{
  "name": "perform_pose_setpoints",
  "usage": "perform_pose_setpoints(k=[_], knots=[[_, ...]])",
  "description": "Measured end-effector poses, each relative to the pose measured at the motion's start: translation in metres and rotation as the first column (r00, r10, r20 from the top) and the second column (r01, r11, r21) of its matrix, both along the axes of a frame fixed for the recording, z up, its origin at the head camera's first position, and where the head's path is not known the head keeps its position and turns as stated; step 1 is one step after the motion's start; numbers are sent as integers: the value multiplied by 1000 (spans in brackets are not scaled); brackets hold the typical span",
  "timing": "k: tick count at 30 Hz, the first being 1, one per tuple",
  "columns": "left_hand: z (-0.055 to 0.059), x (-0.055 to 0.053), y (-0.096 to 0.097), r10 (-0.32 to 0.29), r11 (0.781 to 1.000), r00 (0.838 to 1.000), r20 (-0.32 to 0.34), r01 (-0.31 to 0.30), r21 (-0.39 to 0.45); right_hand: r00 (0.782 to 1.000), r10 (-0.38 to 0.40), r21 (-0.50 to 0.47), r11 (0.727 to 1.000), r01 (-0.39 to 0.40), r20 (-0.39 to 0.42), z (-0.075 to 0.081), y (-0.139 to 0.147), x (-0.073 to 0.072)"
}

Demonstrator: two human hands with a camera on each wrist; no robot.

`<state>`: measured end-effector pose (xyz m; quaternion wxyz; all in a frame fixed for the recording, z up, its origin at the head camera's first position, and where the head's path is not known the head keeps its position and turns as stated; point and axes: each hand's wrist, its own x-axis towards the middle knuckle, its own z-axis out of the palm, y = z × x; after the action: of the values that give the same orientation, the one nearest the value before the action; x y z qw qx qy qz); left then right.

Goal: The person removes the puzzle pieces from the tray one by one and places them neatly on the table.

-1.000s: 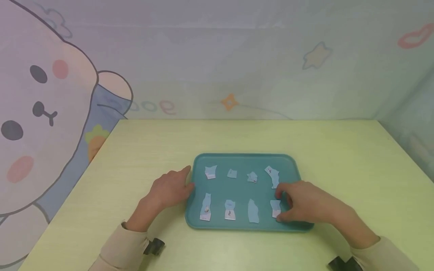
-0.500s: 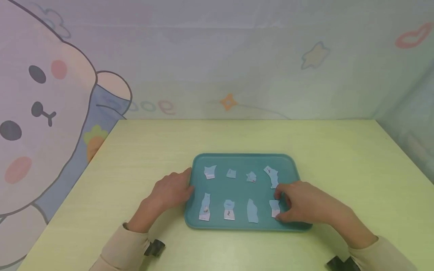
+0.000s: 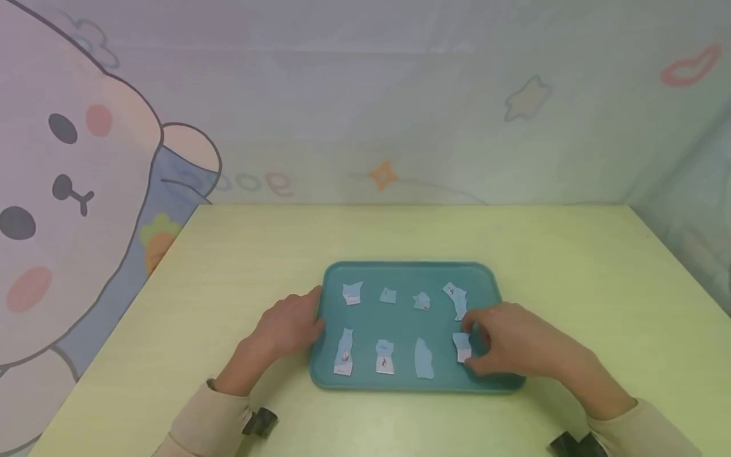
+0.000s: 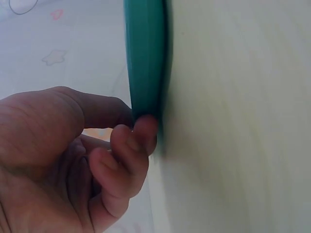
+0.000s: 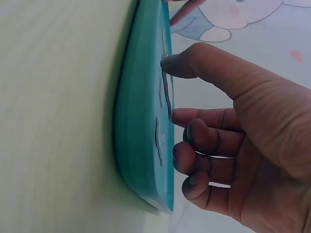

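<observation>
Torn pc (image 3: 462, 348) at R end of front row, inside teal tray (image 3: 400, 322); R hand (image 3: 511, 341) pinches it btwn thumb & index finger, the two parted only by the pc's length, other fingers bent & holding nothing. R wrist view has pc edge-on, thumb at one end, index tip at other; looks a bit raised off tray floor, exact height can't tell. Just behind it, near the index finger: curved pc (image 3: 457, 301) w/ small dark print. Left of the held one, same row: plain blue pc (image 3: 424, 359), then waisted pc (image 3: 385, 355) w/ dark mark & pale lower strip, then tall narrow pc (image 3: 344, 353). Back row, L to R up to the curved one: notched pc (image 3: 353, 292), tiny pc (image 3: 388, 296), jagged pc (image 3: 422, 301) w/ reddish spot. These 7 lie in tray, apart from each other. L hand (image 3: 290, 322) grips tray's L edge, fingers curled in close against rim, no pc in it. Tray sits on pale yellow table (image 3: 257, 254). Both sleeves (image 3: 205, 412) beige, black device (image 3: 260, 422) at each wrist. Behind: pastel backdrop (image 3: 342, 95) w/ big cartoon bear (image 3: 114, 165) on L.
</observation>
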<state>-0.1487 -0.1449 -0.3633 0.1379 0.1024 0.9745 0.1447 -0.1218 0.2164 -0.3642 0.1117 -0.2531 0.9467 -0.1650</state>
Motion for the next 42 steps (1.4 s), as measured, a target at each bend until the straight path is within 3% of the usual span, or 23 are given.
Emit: perform_pose_setpoints(k=[16,25,42], knots=[[1,1,2,-16,1000,1000,-12,16,10,991,-123,-14,992,123,-47,14,22,-10],[2,2,3,-10,1000,1000,-17,10,24,987,-142,-35,990,140,-73,12,38,-19],[2,3,4,-6,1000,1000,-25,6,7,979,-197,-58,979,194,-48,10,62,-38]])
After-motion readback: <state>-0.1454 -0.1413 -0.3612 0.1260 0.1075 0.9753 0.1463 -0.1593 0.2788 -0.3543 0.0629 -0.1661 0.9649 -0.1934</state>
